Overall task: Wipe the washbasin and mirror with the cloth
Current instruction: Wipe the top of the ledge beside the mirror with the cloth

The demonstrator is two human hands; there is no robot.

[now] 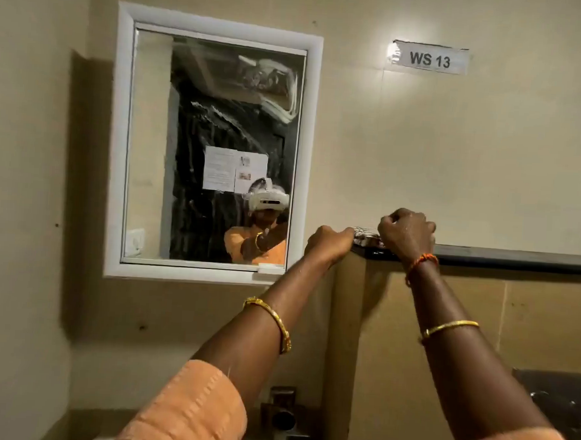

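Mirror (212, 141) is hanging in its white frame on the beige wall (488, 146), smeared with streaks, its right edge lying just left of both hands; bare wall is spreading wide above the dark ledge (516, 259); the right hand (406, 234) and left hand (330, 243) are both curling shut on the cloth (365, 235), bunched on the ledge's left end and mostly hidden between them; the washbasin is lying almost out of view below, only the tap (282, 411) showing.
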